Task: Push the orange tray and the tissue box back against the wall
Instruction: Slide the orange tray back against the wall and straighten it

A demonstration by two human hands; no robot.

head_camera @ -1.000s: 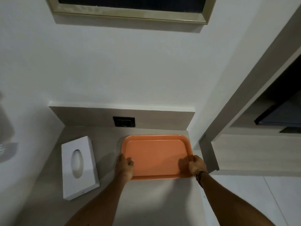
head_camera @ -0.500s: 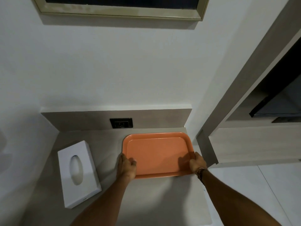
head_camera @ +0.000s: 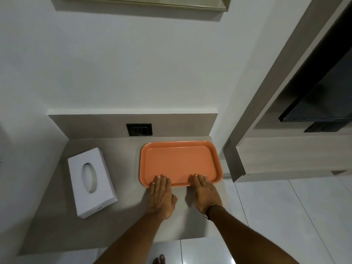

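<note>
The orange tray (head_camera: 181, 162) lies flat on the grey counter, its far rim close to the back panel and its right side near the counter's right end. My left hand (head_camera: 162, 197) and my right hand (head_camera: 205, 193) lie flat on the counter, fingers stretched forward, with the fingertips resting over the tray's near rim. Neither hand grips anything. The white tissue box (head_camera: 91, 181) lies to the left, slightly angled, well apart from the back panel and from both hands.
A black wall socket (head_camera: 139, 129) sits in the grey back panel (head_camera: 85, 124) behind the counter (head_camera: 118, 221). A wooden partition (head_camera: 234, 162) stands right of the tray. White floor tiles lie to the right and below. A framed picture hangs above.
Both hands let go of the tray's near corners and now lie flat with fingertips on its near rim. The tray has slid a little farther toward the back panel.
</note>
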